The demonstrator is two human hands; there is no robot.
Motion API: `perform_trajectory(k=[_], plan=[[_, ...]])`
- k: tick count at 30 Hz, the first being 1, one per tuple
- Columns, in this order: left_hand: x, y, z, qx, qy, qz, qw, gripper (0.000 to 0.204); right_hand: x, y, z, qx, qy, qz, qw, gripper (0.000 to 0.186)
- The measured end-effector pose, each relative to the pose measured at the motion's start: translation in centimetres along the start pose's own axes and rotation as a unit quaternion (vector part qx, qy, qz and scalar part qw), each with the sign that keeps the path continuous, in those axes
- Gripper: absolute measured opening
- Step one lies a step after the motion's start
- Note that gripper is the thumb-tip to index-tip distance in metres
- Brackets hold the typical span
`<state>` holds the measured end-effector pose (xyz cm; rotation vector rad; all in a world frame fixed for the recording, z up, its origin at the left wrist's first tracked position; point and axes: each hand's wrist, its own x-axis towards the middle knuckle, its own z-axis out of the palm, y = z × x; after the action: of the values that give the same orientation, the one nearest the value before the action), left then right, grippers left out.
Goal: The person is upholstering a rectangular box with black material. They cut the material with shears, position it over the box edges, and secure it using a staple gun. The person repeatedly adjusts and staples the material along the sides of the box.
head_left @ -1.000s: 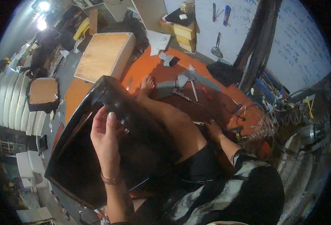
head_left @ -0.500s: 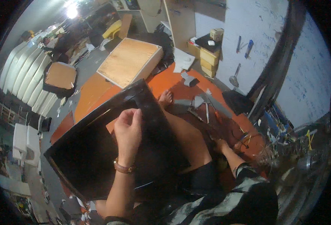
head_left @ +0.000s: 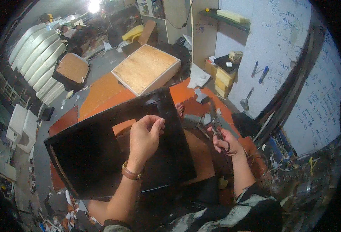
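A black box-like frame (head_left: 112, 166) with a raised rim lies tilted across my lap. Over it, my left hand (head_left: 145, 135) is closed, thumb and fingertips pinched together; whatever may be between them is too small to make out. Beyond the frame's right edge, my right hand (head_left: 228, 142) grips dark metal scissors (head_left: 215, 125), their blades pointing away from me. A finger appears to pass through a handle loop. Behind my left hand, an orange-brown patch (head_left: 124, 127) shows against the black frame.
A shallow wooden box (head_left: 147, 67) stands on the orange floor covering (head_left: 101, 91) ahead. Stacked white curved panels (head_left: 39, 58) fill the far left. Yellow blocks (head_left: 224, 81) sit by the marked wall (head_left: 271, 50) at right, and clutter (head_left: 282, 139) lies along its foot.
My right hand has come up from the floor on the right with the scissors in it. My left hand has shifted slightly right, still pinched. The black frame is tilted differently.
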<state>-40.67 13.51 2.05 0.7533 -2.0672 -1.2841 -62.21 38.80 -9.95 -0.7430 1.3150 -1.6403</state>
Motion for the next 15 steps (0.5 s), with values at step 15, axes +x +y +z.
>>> perform_trajectory(k=[15], plan=[[-1.0,0.7,-0.3,-0.015,-0.053,0.048,0.997,0.017,8.0,-10.4,6.3,-0.261,-0.186,0.093,0.943,0.034]])
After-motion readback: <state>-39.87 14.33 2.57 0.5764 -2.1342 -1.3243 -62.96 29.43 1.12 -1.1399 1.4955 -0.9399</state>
